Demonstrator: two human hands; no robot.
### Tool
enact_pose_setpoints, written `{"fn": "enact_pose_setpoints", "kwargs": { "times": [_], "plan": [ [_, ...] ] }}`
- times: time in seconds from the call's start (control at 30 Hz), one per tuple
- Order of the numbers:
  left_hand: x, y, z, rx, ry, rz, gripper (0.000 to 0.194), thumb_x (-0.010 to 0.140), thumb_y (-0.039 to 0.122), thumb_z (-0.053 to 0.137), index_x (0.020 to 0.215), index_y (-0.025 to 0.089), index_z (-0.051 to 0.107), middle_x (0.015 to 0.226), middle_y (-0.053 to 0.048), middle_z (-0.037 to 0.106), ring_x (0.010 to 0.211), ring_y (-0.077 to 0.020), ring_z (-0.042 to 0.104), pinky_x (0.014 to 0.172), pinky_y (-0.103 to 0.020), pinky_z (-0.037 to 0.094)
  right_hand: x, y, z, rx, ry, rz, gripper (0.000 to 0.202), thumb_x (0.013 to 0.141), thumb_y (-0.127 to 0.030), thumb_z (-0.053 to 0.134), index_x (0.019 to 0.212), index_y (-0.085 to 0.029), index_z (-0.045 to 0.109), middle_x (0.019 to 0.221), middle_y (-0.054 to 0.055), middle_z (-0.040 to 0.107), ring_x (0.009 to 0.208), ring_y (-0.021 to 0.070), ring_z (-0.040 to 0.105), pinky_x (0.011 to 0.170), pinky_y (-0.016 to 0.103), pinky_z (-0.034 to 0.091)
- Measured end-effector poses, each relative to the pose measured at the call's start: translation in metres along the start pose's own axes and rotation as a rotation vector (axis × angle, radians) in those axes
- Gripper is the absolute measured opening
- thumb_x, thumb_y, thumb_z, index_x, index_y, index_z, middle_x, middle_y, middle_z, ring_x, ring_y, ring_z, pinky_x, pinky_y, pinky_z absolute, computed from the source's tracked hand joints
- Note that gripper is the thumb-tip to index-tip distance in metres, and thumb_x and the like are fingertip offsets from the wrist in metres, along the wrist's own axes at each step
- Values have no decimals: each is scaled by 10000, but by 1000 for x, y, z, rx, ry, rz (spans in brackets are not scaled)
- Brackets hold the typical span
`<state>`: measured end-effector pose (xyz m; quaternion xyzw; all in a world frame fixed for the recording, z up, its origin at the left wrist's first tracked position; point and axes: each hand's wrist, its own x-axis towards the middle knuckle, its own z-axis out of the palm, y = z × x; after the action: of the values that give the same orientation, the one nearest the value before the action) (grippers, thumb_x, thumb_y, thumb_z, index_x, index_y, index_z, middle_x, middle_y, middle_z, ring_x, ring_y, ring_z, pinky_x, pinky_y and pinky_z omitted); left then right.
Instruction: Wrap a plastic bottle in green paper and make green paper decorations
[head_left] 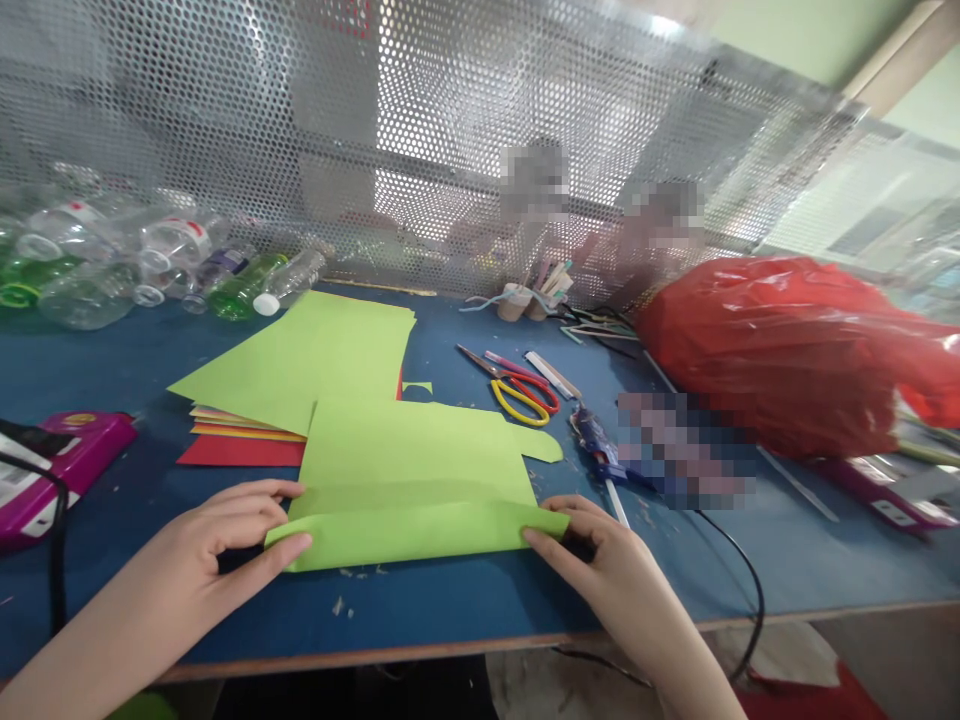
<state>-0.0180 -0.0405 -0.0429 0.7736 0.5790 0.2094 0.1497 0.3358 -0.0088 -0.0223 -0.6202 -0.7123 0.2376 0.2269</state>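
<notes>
A green paper sheet (412,455) lies near the front edge of the blue table, its near edge folded up into a long flap. My left hand (240,535) pinches the flap's left end between thumb and fingers. At the right end, my right hand (581,540) grips the same flap, thumb on top. Behind and to the left, partly beneath the sheet, is a stack of coloured paper (322,345) with green on top. A small green piece with a rounded end (541,444) sticks out at the sheet's right side.
Scissors (521,395) and a blue glue gun (596,440) with a black cord lie to the right. Plastic bottles (90,290) stand back left, a red bag (780,345) back right. Purple devices (82,465) flank both sides. A perforated metal screen (330,130) rises behind the table.
</notes>
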Motion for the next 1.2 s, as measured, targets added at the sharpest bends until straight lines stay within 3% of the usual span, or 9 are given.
{"fn": "enact_pose_setpoints", "kwargs": {
  "times": [0.2, 0.37, 0.5, 0.67, 0.77, 0.87, 1.0, 1.1, 1.2],
  "plan": [
    [0, 1, 4, 53, 43, -52, 346, 799, 516, 579, 597, 239, 626, 932, -22, 722, 1112, -253, 610, 790, -275, 564, 1, -1, 7, -22, 124, 33, 479, 793, -533, 573, 471, -191, 480, 899, 65, 661, 724, 191, 627, 678, 286, 472],
    [-1, 1, 8, 56, 25, -128, 414, 812, 550, 543, 558, 225, 557, 1017, -28, 711, 1119, -253, 603, 763, -276, 559, -1, -2, 5, -28, 134, 0, 370, 761, -491, 629, 545, -198, 567, 900, 62, 661, 772, 203, 637, 695, 284, 494],
    [-1, -1, 8, 31, 2, -118, 400, 824, 545, 533, 584, 232, 595, 1020, -28, 713, 1151, -257, 583, 714, -242, 566, -3, 5, -5, -10, 22, -80, 223, 788, -427, 622, 756, -214, 678, 1003, 66, 658, 894, 216, 637, 791, 298, 509],
    [-2, -12, 3, 49, -44, -7, 274, 804, 502, 580, 717, 256, 665, 1056, -26, 705, 1162, -262, 579, 798, -275, 564, -6, 21, -19, 55, -188, -176, 156, 832, -280, 582, 888, -256, 725, 1150, 58, 624, 1039, 208, 606, 940, 319, 462],
    [-4, -18, 1, 58, -103, 99, 231, 772, 481, 625, 689, 266, 643, 974, -5, 714, 1193, -271, 553, 847, -324, 554, -7, 26, -23, 74, -214, -179, 214, 835, -226, 558, 929, -289, 739, 1173, 47, 620, 1067, 207, 597, 956, 324, 451],
    [-7, -20, 3, 74, -92, 97, 220, 810, 472, 584, 726, 277, 643, 964, 16, 706, 1200, -261, 547, 883, -350, 539, -6, 25, -23, 96, -204, -152, 190, 848, -321, 570, 896, -262, 744, 1136, 65, 639, 1031, 217, 612, 929, 325, 466],
    [-7, -18, 7, 114, -50, 0, 297, 821, 510, 556, 697, 257, 650, 1156, -20, 665, 1145, -259, 592, 783, -287, 576, -3, 19, -16, 44, -102, -94, 298, 855, -432, 543, 735, -207, 696, 979, 83, 670, 907, 221, 632, 811, 307, 495],
    [-5, -14, 10, 122, -31, -35, 370, 836, 512, 530, 593, 243, 603, 1137, -27, 677, 1169, -254, 575, 752, -250, 575, -3, 12, -5, -56, 40, -74, 294, 865, -424, 517, 686, -209, 610, 838, 42, 651, 743, 177, 608, 687, 266, 479],
    [-5, -10, 13, 126, 32, -54, 373, 836, 529, 521, 608, 241, 587, 1107, -29, 686, 1138, -238, 593, 764, -247, 565, -4, 8, 6, -165, 172, -79, 288, 865, -403, 515, 648, -214, 518, 712, 1, 588, 638, 149, 550, 614, 246, 437]
  ]
}}
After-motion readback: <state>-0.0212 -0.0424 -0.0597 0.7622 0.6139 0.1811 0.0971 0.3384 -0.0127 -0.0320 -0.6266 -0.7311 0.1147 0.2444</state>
